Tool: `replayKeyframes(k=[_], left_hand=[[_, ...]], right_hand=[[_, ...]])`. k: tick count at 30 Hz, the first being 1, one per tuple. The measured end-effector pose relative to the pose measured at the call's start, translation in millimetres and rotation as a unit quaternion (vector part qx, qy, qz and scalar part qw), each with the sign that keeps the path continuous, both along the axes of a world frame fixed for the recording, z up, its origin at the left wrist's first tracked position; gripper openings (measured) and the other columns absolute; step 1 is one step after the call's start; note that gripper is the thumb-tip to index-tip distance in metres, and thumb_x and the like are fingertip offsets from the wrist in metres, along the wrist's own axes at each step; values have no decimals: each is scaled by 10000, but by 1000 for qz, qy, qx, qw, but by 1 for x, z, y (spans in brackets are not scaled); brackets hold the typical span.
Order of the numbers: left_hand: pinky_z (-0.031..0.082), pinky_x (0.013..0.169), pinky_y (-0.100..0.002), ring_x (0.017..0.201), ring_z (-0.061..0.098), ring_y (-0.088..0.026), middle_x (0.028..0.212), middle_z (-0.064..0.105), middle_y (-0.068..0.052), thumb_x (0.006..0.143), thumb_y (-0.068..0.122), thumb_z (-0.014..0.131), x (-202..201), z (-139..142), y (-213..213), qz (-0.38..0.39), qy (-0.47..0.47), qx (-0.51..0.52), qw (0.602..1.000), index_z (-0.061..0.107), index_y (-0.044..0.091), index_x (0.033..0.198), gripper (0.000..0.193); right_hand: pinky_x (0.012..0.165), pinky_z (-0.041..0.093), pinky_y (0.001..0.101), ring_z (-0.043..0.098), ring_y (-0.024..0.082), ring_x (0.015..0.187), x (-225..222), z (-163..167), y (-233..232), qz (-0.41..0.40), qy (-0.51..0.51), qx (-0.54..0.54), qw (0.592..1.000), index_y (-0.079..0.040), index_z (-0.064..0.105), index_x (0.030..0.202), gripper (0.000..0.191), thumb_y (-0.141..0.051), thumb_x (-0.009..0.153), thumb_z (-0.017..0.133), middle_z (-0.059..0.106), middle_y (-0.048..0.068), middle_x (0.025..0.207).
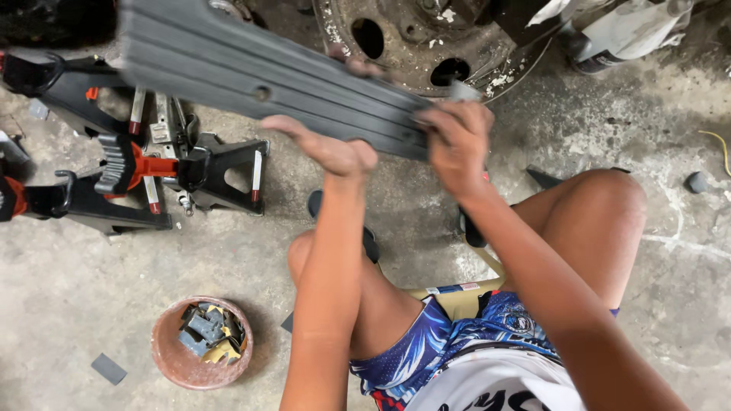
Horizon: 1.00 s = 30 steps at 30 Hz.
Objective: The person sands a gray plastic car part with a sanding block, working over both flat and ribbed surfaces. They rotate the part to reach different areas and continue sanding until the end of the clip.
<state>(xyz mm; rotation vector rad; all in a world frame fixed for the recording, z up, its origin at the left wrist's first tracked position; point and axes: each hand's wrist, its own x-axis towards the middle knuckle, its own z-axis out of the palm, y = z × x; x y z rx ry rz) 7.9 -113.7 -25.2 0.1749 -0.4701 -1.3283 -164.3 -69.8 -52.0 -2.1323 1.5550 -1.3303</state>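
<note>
The long grey ribbed panel (259, 84) is held tight at one end by both hands, left (331, 148) and right (457, 144). The far end could tip and be dropped onto the jack stands (152, 175).

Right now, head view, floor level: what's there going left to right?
Small dark pad → black and orange jack stands → round bowl of small parts → left hand → right hand on the grey ribbed board → small dark knob.
</note>
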Motion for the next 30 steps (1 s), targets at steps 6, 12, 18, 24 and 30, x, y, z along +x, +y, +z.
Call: replayKeyframes(k=[6,12,18,24,30], left_hand=[[575,936,-413,1012,673,-253,1166,630,-161,882,920,345,40,2,-16,7,16,-27,999,482,-4,1401,1068],[567,899,-418,996,654,-241,1209,645,-139,851,898,344,33,6,-13,61,23,12,998,457,-21,1458,1107],[578,915,-422,984,658,-234,1069,666,-126,812,956,332,29,7,-8,-25,-8,-10,1000,483,1,1438,1151],[589,899,-447,973,666,-226,1070,666,-124,824,942,324,30,-1,-6,-28,-10,-10,1000,504,36,1414,1096],[582,910,-416,1004,665,-232,1133,673,-126,824,911,400,13,-7,-3,-54,-20,14,998,506,-9,1415,1099]], right_hand=[[1033,441,385,588,325,1161,-63,-39,38,-27,25,104,994,-67,712,1123,235,41,917,678,644,140,1183],[1007,420,420,603,304,1118,-50,-21,47,5,30,61,998,-85,716,1098,189,-1,929,725,669,92,1115],[1021,392,439,598,293,1120,-46,-2,41,28,54,108,992,-102,733,1107,204,-8,929,703,664,78,1108],[1045,381,429,596,309,1158,-36,2,40,41,67,117,990,-89,728,1136,204,-15,946,708,675,93,1168],[1029,400,425,628,291,1134,11,20,16,58,43,84,994,-94,737,1118,233,4,908,766,685,86,1150]])
